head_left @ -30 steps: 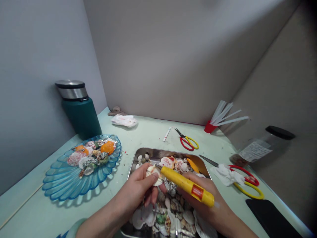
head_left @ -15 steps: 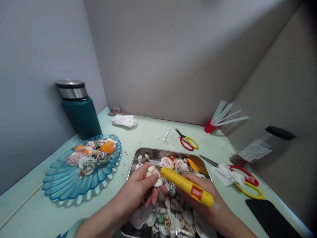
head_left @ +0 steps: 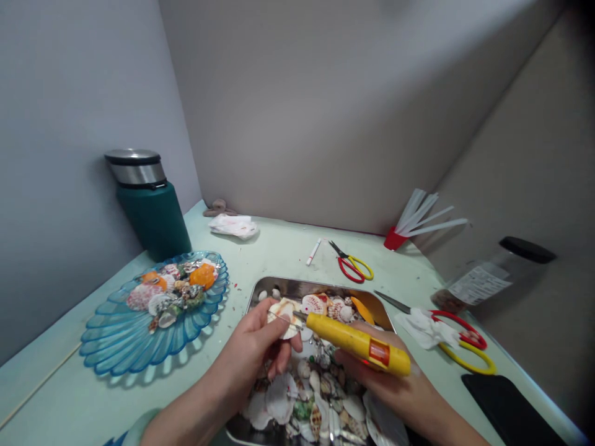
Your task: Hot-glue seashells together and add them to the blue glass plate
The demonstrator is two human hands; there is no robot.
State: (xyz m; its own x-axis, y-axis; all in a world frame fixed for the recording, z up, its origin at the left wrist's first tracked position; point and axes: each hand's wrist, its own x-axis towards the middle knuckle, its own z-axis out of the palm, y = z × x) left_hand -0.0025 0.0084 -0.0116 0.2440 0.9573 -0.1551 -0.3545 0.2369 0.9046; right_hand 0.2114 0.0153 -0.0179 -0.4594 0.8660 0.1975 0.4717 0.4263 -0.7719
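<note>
Two hands meet just above the near half of the metal tray [head_left: 260, 291]: your left hand [head_left: 260, 347] pinches a pale scallop shell [head_left: 282, 308] between thumb and fingertips, and your right hand [head_left: 395, 387] is wrapped around the yellow glue gun [head_left: 357, 342], its nozzle touching the shell's right edge. To glue well, I'd judge you should hold the shell steady, keep your fingertips clear of the tip, and lay a small bead only where it must bond. Your left forearm comes in from 7 o'clock with the wrist bent inward; your right comes from 5 o'clock, gun barrel slanting toward 10 o'clock. Loose shells [head_left: 320, 396] fill the tray beneath. On the tabletop [head_left: 279, 254] at 9 o'clock sits a blue plate [head_left: 116, 347] carrying decorated shells; at 3 o'clock lie large scissors [head_left: 460, 347] on tissue. Farther off, small scissors [head_left: 353, 266] rest at 12 o'clock, glue sticks [head_left: 427, 214] at 1 o'clock, and a green flask [head_left: 149, 207] at 10 o'clock.
</note>
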